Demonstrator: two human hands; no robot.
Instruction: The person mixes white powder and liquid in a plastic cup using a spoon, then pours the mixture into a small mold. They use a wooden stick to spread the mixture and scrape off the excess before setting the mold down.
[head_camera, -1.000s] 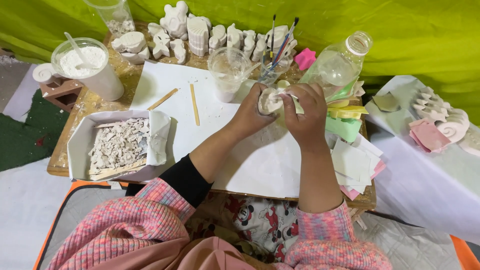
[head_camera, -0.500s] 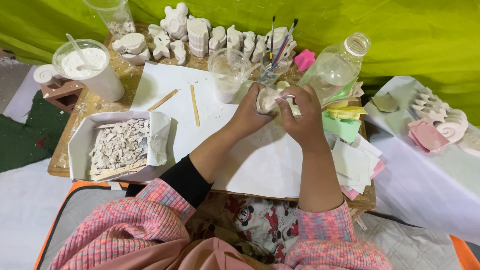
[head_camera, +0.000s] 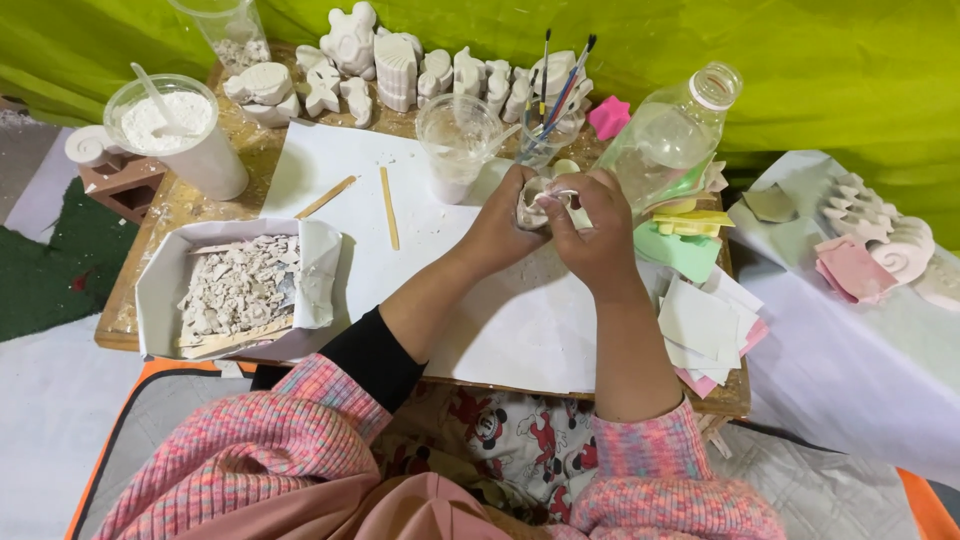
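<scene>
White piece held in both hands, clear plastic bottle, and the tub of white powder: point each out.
White piece (head_camera: 537, 200), head view, on its top edge between the fingers.
Clear plastic bottle (head_camera: 668, 135), head view, on its body.
Tub of white powder (head_camera: 205, 160), head view, on its side wall.

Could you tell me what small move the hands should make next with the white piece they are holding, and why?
Probably keep peeling: the left hand and right hand together grip a small white moulded piece above the white paper sheet, the right thumb at its edge. I would ease that edge back a little further, so crumbs fall on the sheet.
</scene>
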